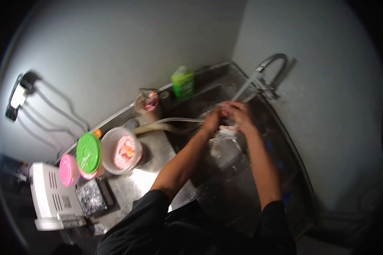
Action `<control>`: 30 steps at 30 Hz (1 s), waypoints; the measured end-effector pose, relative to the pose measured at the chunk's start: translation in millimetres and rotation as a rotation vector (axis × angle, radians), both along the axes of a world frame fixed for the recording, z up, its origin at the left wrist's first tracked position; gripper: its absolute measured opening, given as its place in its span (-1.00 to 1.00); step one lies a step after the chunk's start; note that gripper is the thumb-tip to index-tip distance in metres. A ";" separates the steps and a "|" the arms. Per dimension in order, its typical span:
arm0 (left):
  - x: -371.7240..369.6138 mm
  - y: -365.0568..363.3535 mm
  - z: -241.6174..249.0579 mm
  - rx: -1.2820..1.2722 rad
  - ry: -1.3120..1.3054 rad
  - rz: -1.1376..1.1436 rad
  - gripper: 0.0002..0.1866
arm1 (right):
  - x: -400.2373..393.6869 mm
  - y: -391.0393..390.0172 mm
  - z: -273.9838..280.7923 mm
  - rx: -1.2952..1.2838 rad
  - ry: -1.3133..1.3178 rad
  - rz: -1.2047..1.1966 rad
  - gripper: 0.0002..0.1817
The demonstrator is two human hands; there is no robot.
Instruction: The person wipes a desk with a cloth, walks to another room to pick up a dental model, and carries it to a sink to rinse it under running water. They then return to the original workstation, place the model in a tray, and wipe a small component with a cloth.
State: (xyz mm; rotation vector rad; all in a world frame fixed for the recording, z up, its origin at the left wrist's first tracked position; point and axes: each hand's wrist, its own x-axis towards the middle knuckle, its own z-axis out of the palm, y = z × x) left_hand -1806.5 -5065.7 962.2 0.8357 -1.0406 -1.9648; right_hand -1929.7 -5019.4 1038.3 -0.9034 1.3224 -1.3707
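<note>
My left hand [212, 122] and my right hand [241, 115] are close together over the sink [212, 95], where water runs from the curved faucet [271, 63]. Between them is a small pinkish, wet-looking object [225, 111], blurred and partly covered by the fingers; its kind does not show. Both hands are closed around it. Just below them sits a whitish, clear-looking container or bag [226, 146] with white bits on it. A pale pink and white piece [229, 128] lies at its upper edge, close under my right hand.
Left of the sink, the metal counter [151, 157] holds a clear tub of pink contents [122, 152], a green-lidded tub [88, 153], a pink-lidded tub [67, 170] and a white machine [54, 193]. A hose [157, 126] reaches into the sink. A green bottle [183, 83] stands behind.
</note>
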 end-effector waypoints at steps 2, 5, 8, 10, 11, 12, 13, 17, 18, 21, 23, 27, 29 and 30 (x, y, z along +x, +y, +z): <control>11.9 10.8 8.4 0.105 -0.026 0.045 -0.47 | -15.2 5.6 -4.2 -0.060 -0.009 -0.033 -0.79; 40.5 29.8 14.0 0.126 0.030 0.003 -0.43 | -50.0 8.9 -4.9 -0.047 -0.137 -0.205 -0.80; 62.8 55.3 20.0 0.213 0.015 0.031 -0.46 | -91.9 4.9 -6.2 -0.043 -0.307 -0.375 -0.81; 73.9 67.2 15.4 0.209 0.077 0.066 -0.50 | -120.0 0.6 -6.9 -0.084 -0.438 -0.409 -0.89; 79.0 74.6 12.3 0.210 0.106 0.086 -0.51 | -132.9 -2.1 -6.9 -0.105 -0.477 -0.417 -0.89; 84.0 80.3 10.4 0.156 0.123 0.114 -0.54 | -147.4 -8.9 -10.9 -0.142 -0.537 -0.449 -0.89; 90.0 88.1 13.6 0.083 0.131 0.146 -0.54 | -163.2 -11.0 -11.2 -0.122 -0.562 -0.383 -0.88; 116.5 114.1 14.4 0.125 0.257 0.057 -0.45 | -178.4 -12.1 8.9 -0.028 -0.746 -0.333 -0.78; 124.1 118.2 13.9 0.121 0.273 0.023 -0.42 | -188.4 -15.8 12.8 -0.049 -0.762 -0.351 -0.76; 139.2 135.7 15.7 0.201 0.338 0.066 -0.38 | -207.5 -17.8 31.2 -0.022 -0.818 -0.344 -0.72; 153.2 148.9 19.7 0.253 0.315 0.103 -0.36 | -214.6 -21.3 16.1 -0.068 -0.761 -0.277 -0.74; 183.1 172.0 10.0 0.321 0.345 0.115 -0.38 | -155.0 -7.4 -17.5 -0.178 -0.510 -0.195 -0.76; 200.8 192.0 15.1 0.374 0.373 0.124 -0.36 | -113.3 3.0 -23.8 -0.158 -0.517 -0.017 -0.76; 209.9 200.6 16.5 0.344 0.352 0.125 -0.36 | -100.9 2.6 -28.5 -0.117 -0.495 -0.007 -0.74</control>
